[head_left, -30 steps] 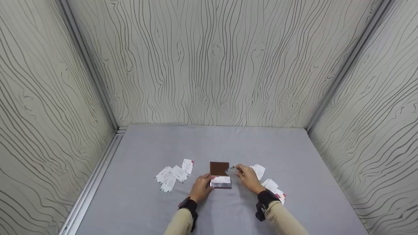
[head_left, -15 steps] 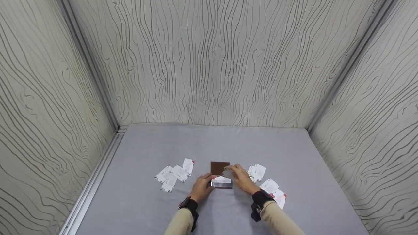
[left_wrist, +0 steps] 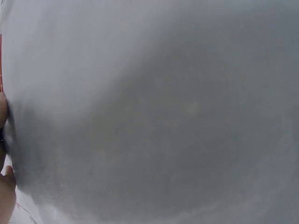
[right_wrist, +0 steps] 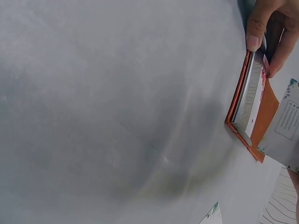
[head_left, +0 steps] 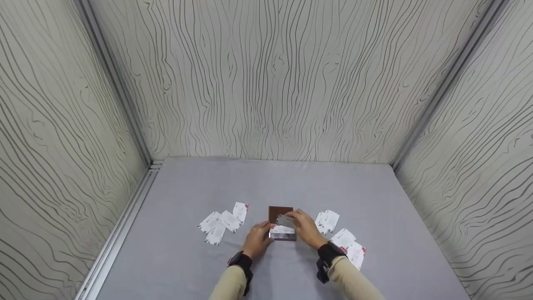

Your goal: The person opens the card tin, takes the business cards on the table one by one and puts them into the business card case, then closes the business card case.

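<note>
A brown card case (head_left: 275, 211) lies unfolded at the front middle of the table, its metal holder (head_left: 282, 236) nearest me. White cards with red-flower corners (head_left: 282, 229) sit in that holder. My left hand (head_left: 256, 239) grips the case's left side, thumb at the near edge; in the right wrist view the left thumb and fingers (right_wrist: 254, 43) clasp its end. My right hand (head_left: 307, 228) pinches a white card with green leaf corners (head_left: 285, 220), tilted just above the holder. In the right wrist view this card (right_wrist: 283, 122) is apart from the stack.
Several loose white cards (head_left: 230, 221) overlap on the table to the left. More cards (head_left: 327, 220) lie to the right, with another group (head_left: 354, 253) beside my right wrist. Grey cloth covers the table (head_left: 266, 179); wood-patterned walls (head_left: 266, 83) enclose it.
My right hand has moved left with the card, from beside the case to over the holder. My left hand has stayed on the case.
</note>
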`<state>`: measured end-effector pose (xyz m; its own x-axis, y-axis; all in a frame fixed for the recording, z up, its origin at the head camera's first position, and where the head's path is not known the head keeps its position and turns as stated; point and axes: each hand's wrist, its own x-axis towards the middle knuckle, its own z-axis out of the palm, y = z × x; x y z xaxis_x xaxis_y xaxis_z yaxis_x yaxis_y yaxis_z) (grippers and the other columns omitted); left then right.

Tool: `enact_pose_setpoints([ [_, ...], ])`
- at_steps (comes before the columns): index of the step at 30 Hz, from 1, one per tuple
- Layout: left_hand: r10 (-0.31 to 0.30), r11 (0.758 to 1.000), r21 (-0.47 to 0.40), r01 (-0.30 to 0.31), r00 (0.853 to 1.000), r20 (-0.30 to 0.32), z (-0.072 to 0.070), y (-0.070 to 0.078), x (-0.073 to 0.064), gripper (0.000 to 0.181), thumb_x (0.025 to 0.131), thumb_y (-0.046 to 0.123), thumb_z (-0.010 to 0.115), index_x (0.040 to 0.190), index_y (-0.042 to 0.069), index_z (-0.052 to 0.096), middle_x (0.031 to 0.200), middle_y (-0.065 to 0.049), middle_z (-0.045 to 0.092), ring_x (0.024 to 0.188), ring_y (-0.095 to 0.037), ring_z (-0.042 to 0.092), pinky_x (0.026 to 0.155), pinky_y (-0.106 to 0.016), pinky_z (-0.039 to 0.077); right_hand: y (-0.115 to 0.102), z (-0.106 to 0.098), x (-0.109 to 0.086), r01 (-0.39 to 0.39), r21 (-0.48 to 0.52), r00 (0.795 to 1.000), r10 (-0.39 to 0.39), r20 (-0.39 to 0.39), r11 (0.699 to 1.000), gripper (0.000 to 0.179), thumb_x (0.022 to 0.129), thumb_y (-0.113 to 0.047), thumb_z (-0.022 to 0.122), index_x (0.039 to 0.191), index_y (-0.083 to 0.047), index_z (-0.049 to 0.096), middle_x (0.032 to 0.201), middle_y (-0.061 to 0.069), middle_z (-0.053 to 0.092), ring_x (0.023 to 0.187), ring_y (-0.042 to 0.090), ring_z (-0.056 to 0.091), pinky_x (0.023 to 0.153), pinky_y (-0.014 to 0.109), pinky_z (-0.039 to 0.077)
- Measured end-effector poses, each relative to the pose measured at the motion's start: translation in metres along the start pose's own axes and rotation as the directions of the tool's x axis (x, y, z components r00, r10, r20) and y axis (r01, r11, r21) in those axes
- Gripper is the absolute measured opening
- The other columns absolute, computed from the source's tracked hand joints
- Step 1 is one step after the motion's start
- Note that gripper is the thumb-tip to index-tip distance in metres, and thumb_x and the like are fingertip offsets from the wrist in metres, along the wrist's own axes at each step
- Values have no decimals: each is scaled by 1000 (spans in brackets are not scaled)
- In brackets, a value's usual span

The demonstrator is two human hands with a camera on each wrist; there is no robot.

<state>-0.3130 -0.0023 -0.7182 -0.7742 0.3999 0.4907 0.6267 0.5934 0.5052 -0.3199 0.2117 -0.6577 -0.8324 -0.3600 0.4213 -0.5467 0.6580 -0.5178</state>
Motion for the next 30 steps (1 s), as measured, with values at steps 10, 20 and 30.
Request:
enact_pose_setpoints([
  [10,-30,1000,11,30,999,29,0,-2,0,41,79,4,78,116,-8,67,121,-24,64,109,-40,61,97,-49,48,-7,5,5,-5,11,1000,5,-9,1000,16,86,7,67,96,-3,75,95,6,74,89,25,69,80,43,55],
  [20,-81,997,-3,81,996,49,3,-4,0,43,80,5,77,120,-7,65,125,-22,63,114,-39,60,100,-48,46,-4,11,3,12,0,1000,-12,18,1000,21,84,9,67,97,-4,76,94,6,74,86,24,70,78,42,56],
  [30,-89,996,9,89,993,75,1,-4,0,45,81,8,77,121,-11,64,127,-23,62,115,-40,59,99,-47,47,0,16,4,124,-45,992,-126,-31,991,21,78,11,69,95,0,74,92,9,72,84,27,67,75,41,55],
])
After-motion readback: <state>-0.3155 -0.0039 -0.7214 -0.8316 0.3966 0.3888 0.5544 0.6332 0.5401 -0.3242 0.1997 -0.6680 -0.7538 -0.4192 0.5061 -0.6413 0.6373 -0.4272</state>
